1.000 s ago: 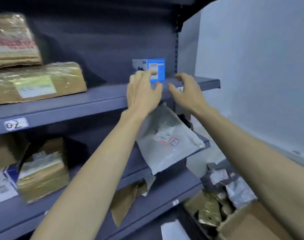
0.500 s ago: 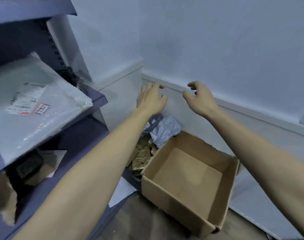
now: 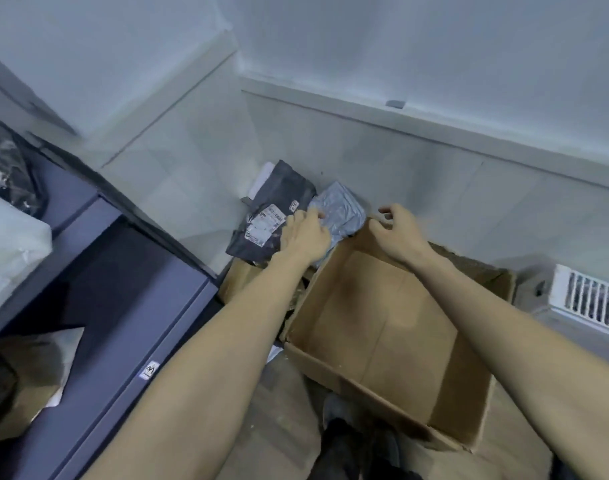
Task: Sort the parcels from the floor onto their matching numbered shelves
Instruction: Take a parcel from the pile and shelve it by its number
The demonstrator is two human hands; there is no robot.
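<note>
A dark grey mailer bag [image 3: 272, 206] with a white label lies on the floor in the corner. Beside it on the right lies a light grey plastic parcel [image 3: 341, 211]. My left hand [image 3: 305, 233] reaches down over both, its fingertips at the seam between them, holding nothing that I can see. My right hand [image 3: 395, 233] hovers above the far rim of an open cardboard box [image 3: 382, 334], fingers loosely curled and empty. The blue metal shelf unit [image 3: 123, 306] stands at the left.
A white bag [image 3: 8, 237] and a dark wrapped item [image 3: 8, 174] lie on the upper shelf at left. A brown parcel [image 3: 29, 368] sits on the lower shelf. More brown packets [image 3: 240, 275] lie under the mailers. A white vent grille [image 3: 594, 299] is at right.
The view swung from the shelves down to the floor corner. Both hands left the blue box on the shelf and dropped toward the floor parcels and the cardboard box.
</note>
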